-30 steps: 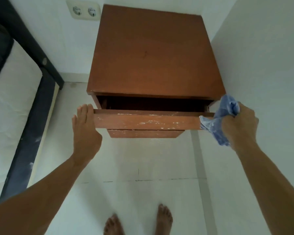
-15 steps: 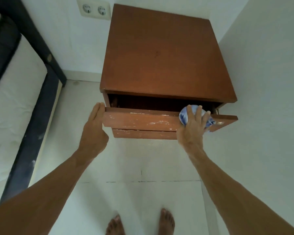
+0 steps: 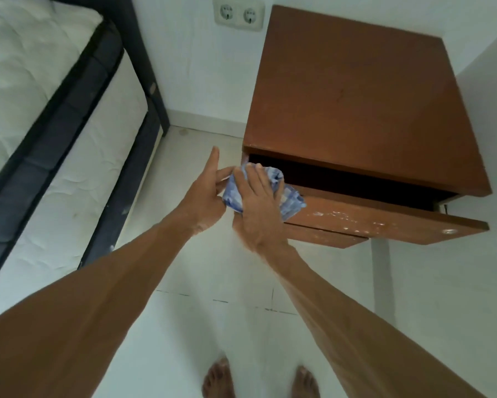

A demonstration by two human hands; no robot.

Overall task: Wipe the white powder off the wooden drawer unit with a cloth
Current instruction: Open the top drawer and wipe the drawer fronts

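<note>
The brown wooden drawer unit (image 3: 353, 93) stands in the room's corner with its top drawer (image 3: 385, 222) pulled partly out. White powder streaks (image 3: 344, 218) mark the drawer front toward its right half. My right hand (image 3: 258, 208) presses a crumpled blue cloth (image 3: 287, 199) against the left end of the drawer front. My left hand (image 3: 210, 191) is at the drawer's left end with fingers extended, touching the cloth's left side. The drawer's left corner is hidden behind both hands.
A bed with a white mattress (image 3: 40, 110) and dark frame (image 3: 69, 130) lies to the left. A double wall socket (image 3: 238, 14) sits on the white wall behind. A white wall runs along the right. My bare feet (image 3: 258, 380) stand on the pale tiled floor.
My right hand has swept the cloth along the drawer front from its right end to its left end, meeting my left hand. The view has shifted left, showing more of the bed.
</note>
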